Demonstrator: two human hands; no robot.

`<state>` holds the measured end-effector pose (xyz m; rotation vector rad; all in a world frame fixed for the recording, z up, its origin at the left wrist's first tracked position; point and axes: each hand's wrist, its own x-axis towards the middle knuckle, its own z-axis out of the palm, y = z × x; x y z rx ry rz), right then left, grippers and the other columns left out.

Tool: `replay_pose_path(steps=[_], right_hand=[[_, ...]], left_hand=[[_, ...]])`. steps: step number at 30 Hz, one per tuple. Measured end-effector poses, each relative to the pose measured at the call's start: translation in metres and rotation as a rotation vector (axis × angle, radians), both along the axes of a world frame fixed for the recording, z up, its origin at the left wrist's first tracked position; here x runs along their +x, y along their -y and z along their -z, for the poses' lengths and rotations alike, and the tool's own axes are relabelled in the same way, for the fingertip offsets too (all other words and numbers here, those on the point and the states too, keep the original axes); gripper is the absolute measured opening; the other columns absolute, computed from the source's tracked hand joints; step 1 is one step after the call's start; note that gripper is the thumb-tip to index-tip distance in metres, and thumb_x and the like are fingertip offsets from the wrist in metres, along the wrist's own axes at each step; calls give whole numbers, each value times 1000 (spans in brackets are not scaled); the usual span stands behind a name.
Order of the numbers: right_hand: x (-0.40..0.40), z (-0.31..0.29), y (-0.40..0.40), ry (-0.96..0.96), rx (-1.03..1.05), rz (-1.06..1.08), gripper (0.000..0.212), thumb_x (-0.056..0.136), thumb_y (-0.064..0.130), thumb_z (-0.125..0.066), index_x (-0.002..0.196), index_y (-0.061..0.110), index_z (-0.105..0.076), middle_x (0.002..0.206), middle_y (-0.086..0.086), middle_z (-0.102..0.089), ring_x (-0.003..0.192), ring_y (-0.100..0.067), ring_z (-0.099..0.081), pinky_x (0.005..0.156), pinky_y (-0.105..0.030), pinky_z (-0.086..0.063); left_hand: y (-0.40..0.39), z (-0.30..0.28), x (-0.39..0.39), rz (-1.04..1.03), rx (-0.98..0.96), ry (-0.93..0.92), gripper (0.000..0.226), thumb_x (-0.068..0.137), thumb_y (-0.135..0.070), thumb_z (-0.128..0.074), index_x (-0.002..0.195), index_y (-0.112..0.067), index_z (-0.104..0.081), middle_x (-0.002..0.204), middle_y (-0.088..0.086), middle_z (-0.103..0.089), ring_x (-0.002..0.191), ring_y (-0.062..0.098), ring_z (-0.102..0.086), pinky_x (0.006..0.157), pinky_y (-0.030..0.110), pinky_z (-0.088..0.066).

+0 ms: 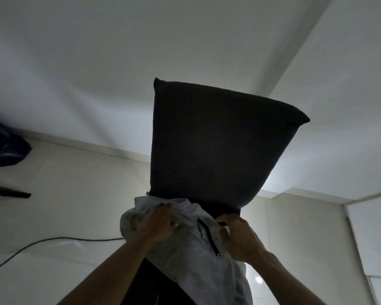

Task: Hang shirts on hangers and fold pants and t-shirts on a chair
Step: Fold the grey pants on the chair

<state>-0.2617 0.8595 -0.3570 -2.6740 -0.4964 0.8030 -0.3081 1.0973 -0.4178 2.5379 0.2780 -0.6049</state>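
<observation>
**Both hands gather grey pants at the foot of a dark chair back**

At the far left edge a dark blue bag (6, 148) of crinkled, glossy material sits against the pale wall, and below it a flat dark shelf edge (9, 192) juts in from the side. A thin black cable (53, 239) curves along the smooth, faintly glossy white surface lower down.

Toward the middle, the left hand (156, 225) reaches up from a bare forearm, its fingers curled into a bunched fold of the grey pants (185, 256) and clamped on the cloth. The pants are a soft, mottled light-grey fabric, rumpled into a rounded heap at the top and hanging down in a loose drape between the two arms. A black zipper (208, 236) runs diagonally down their front, ending in a small pale pull.

Directly above the pants rises the chair back (216, 146), a broad, dark charcoal panel with a fine woven texture, wider at the top with rounded corners and narrowing toward its base, where the pants touch it.

On the right, the right hand (240, 236) pinches the pants' right edge just under the chair back's lower corner, fingers curled together on the cloth. Behind, plain white walls meet the ceiling in straight edges.
</observation>
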Motion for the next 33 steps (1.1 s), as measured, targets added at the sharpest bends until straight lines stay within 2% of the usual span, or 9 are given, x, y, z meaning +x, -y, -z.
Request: replay_pose_path(steps=[6, 10, 13, 17, 21, 24, 27, 30, 33], right_hand=[[15, 73, -28, -14, -26, 8, 36, 91, 26, -51, 127, 25, -57, 125, 3, -58, 118, -24, -55, 95, -31, -44], [22, 112, -56, -38, 33, 91, 59, 92, 34, -43, 150, 29, -35, 145, -2, -45, 132, -28, -44, 107, -42, -41], [27, 124, -74, -56, -42, 85, 59, 100, 23, -49, 154, 24, -26, 149, -9, -39, 135, -32, -41, 112, -45, -36], [17, 124, -73, -76, 8, 123, 45, 93, 33, -58, 137, 31, -48, 134, -1, -46, 124, -29, -47, 104, -54, -43], [1, 82, -53, -42, 207, 125, 38, 74, 37, -71, 109, 34, -57, 115, 5, -53, 107, -20, -55, 90, -42, -52], [-16, 32, -36, -53, 321, 108, 38, 68, 57, -62, 100, 37, -54, 99, 8, -65, 90, -17, -65, 81, -37, -55], [-46, -39, -23, -88, 433, 15, 12, 88, 42, -60, 84, 34, -52, 86, 11, -64, 84, -15, -63, 82, -35, -52], [-80, -118, 1, -92, 589, -29, 12, 93, 26, -61, 84, 19, -63, 79, 2, -66, 74, -11, -62, 78, -42, -54], [-112, -197, 28, -130, 625, -76, 16, 91, 18, -63, 78, 8, -66, 71, -7, -61, 67, -15, -57, 66, -38, -50]], left_hand=[[2, 68, 23, -47, -66, 36, 57, 97, -37, -51, 150, -30, -32, 152, 1, -36, 142, 26, -31, 115, 46, -31], [5, 100, 37, -24, -29, 19, 67, 95, -33, -56, 154, -35, -24, 160, 0, -26, 149, 28, -19, 119, 51, -21], [11, 106, 49, -75, 76, -27, 57, 94, -30, -60, 147, -26, -38, 153, 5, -35, 143, 31, -30, 117, 50, -26], [20, 96, 45, -93, 7, 46, 32, 91, -30, -64, 123, -25, -61, 132, 2, -47, 130, 27, -41, 111, 47, -33], [23, 32, 20, -83, -155, 145, 13, 95, -28, -62, 103, -19, -69, 109, -2, -63, 101, 17, -57, 100, 39, -42], [29, -44, -7, -102, -463, 149, 12, 94, -25, -67, 91, -16, -74, 88, 6, -73, 83, 21, -68, 80, 36, -56], [41, -121, -43, -85, -574, 224, 19, 90, -34, -72, 71, -34, -73, 72, -1, -71, 70, 14, -68, 69, 32, -55], [60, -200, -86, -89, -611, 311, 14, 84, -39, -75, 80, -26, -77, 79, 3, -70, 75, 18, -68, 69, 35, -57], [73, -270, -129, -54, -699, 342, 31, 73, -25, -82, 98, -8, -75, 111, -6, -65, 100, -3, -62, 82, 20, -54]])
